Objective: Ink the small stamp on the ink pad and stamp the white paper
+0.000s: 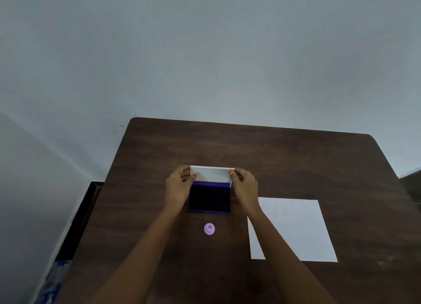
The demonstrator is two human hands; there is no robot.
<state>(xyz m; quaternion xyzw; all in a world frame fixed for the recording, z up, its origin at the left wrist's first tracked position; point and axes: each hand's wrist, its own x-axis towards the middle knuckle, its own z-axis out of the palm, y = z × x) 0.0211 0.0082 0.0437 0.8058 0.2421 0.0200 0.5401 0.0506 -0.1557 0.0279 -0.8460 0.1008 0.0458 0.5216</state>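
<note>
A purple ink pad (209, 197) lies at the middle of the dark wooden table (296, 158), its dark inked surface showing. Its white lid (210, 174) stands raised at the far edge. My left hand (178, 185) pinches the lid's left end and my right hand (243, 185) pinches its right end. The small lilac round stamp (209, 228) stands on the table just in front of the pad, untouched. The white paper (296, 228) lies flat to the right, partly under my right forearm.
A pale wall rises right behind the table's far edge. To the left of the table a dark gap drops to the floor, with something bluish (57, 278) low down.
</note>
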